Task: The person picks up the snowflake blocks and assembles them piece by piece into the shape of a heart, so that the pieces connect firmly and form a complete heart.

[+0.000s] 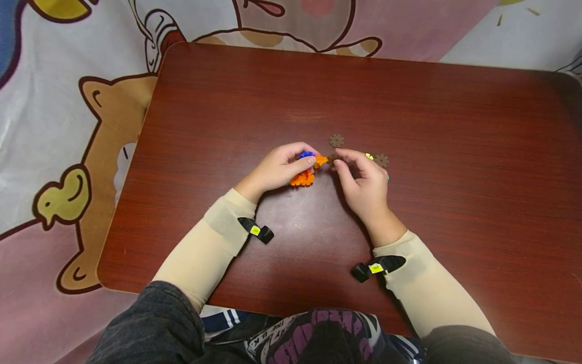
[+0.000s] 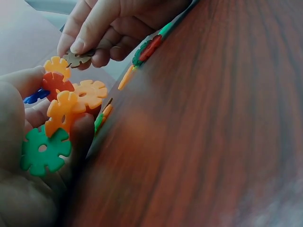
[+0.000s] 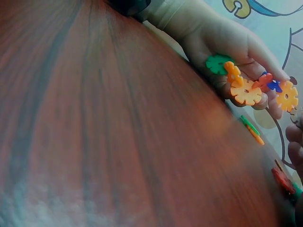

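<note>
My left hand [image 1: 283, 168] holds a chain of notched plastic discs joined slot to slot. In the left wrist view a green disc [image 2: 45, 150] ends the chain near the palm. Beyond it come orange discs [image 2: 90, 94], a red disc [image 2: 57, 83], a blue disc [image 2: 36, 96] and an outer orange disc [image 2: 57, 66]. Between thumb and fingers my right hand [image 1: 367, 188] pinches a brown disc [image 2: 78, 58], right at the edge of that outer orange disc. Whether their slots are engaged I cannot tell.
On the brown wooden table [image 1: 473, 167] lie two loose brown discs, one beyond the hands [image 1: 336, 140] and another [image 1: 381, 161] by the right hand. A yellow disc [image 1: 369, 156] is partly hidden there. Red discs [image 2: 150, 50] and green discs show low beside the right hand.
</note>
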`<action>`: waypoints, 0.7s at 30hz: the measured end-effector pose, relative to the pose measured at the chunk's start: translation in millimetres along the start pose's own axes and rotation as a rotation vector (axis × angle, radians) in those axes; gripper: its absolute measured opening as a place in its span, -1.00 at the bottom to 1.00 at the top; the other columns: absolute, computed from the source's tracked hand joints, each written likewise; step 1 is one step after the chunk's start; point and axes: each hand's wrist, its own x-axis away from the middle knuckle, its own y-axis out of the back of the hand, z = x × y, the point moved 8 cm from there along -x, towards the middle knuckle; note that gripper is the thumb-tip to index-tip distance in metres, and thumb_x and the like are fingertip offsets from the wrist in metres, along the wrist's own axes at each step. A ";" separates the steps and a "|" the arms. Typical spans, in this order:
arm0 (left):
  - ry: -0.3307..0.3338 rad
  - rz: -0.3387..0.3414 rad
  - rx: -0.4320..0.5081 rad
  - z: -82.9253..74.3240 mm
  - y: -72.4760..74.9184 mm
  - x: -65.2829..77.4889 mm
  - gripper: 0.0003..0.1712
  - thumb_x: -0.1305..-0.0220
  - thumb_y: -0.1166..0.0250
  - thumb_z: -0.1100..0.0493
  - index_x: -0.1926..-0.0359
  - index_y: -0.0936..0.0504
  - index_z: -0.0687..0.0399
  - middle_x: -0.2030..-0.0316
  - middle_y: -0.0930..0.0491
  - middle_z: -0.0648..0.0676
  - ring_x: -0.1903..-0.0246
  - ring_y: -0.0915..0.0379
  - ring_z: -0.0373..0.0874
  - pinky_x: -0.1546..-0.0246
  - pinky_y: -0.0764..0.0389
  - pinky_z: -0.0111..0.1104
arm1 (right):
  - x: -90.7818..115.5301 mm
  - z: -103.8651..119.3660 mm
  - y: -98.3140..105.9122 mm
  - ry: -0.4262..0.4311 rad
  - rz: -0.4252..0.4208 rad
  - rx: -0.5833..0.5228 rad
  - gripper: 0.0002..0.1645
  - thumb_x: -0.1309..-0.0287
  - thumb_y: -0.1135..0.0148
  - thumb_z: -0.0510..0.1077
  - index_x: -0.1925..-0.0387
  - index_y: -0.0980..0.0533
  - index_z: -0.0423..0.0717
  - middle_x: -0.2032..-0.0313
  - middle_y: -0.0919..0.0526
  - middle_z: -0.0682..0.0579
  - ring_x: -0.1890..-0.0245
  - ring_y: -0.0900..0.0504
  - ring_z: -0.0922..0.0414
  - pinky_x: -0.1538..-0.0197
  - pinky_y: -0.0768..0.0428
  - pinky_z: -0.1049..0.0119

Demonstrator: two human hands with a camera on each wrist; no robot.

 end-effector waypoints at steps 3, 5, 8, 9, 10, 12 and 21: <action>-0.006 0.007 -0.008 -0.1 -0.6 -0.1 -0.77 -0.60 -0.25 0.17 -0.06 -0.72 0.21 0.31 -0.71 0.07 0.35 -0.63 -0.09 0.25 -0.64 -0.32 | 1.0 -3.3 -1.9 -0.033 0.022 -0.074 -0.75 -0.29 -0.39 -0.50 0.01 -0.70 -0.38 0.34 -0.80 -0.19 0.31 -0.77 0.16 0.15 -0.72 0.44; -0.011 0.009 -0.013 -0.5 -0.9 -0.1 -0.77 -0.59 -0.25 0.18 -0.06 -0.72 0.21 0.31 -0.71 0.07 0.37 -0.63 -0.09 0.26 -0.64 -0.33 | 1.8 -6.0 -2.9 -0.061 0.037 -0.111 -0.75 -0.32 -0.37 -0.49 -0.01 -0.68 -0.41 0.34 -0.79 -0.23 0.31 -0.77 0.20 0.17 -0.73 0.44; -0.019 0.014 -0.013 -2.0 -1.2 0.2 -0.78 -0.59 -0.25 0.19 -0.06 -0.72 0.24 0.32 -0.72 0.07 0.39 -0.62 -0.09 0.29 -0.65 -0.34 | 3.1 -10.5 -3.6 -0.117 0.051 -0.168 -0.76 -0.34 -0.35 -0.49 -0.02 -0.66 -0.45 0.35 -0.77 -0.30 0.32 -0.78 0.23 0.23 -0.72 0.44; -0.022 0.015 -0.012 -2.4 -1.3 0.3 -0.78 -0.59 -0.25 0.20 -0.05 -0.72 0.24 0.32 -0.72 0.07 0.39 -0.62 -0.09 0.30 -0.65 -0.34 | 3.6 -11.9 -3.6 -0.137 0.050 -0.184 -0.76 -0.34 -0.35 -0.48 -0.02 -0.66 -0.45 0.36 -0.76 -0.32 0.32 -0.78 0.24 0.26 -0.71 0.45; -0.024 0.015 -0.011 -2.7 -1.3 0.3 -0.78 -0.59 -0.25 0.20 -0.05 -0.72 0.24 0.32 -0.71 0.07 0.40 -0.62 -0.09 0.30 -0.65 -0.34 | 4.1 -13.0 -3.7 -0.154 0.052 -0.198 -0.75 -0.35 -0.35 -0.48 -0.03 -0.65 -0.47 0.36 -0.75 -0.34 0.33 -0.78 0.25 0.29 -0.70 0.45; -0.027 0.017 -0.002 -3.0 -1.5 0.3 -0.79 -0.58 -0.25 0.22 -0.04 -0.71 0.26 0.33 -0.71 0.07 0.41 -0.62 -0.08 0.31 -0.64 -0.35 | 4.9 -14.9 -3.9 -0.183 0.048 -0.228 -0.75 -0.35 -0.34 -0.49 -0.03 -0.65 -0.48 0.37 -0.74 -0.36 0.34 -0.78 0.25 0.34 -0.68 0.44; -0.025 0.037 0.033 -3.9 -3.8 1.3 -0.80 -0.58 -0.23 0.25 -0.03 -0.68 0.32 0.33 -0.72 0.10 0.41 -0.65 -0.11 0.33 -0.68 -0.35 | 5.2 -15.5 -4.6 -0.179 0.048 -0.308 -0.79 -0.29 -0.29 -0.55 0.05 -0.60 -0.57 0.34 -0.75 -0.01 0.38 -0.76 0.21 0.29 -0.73 0.41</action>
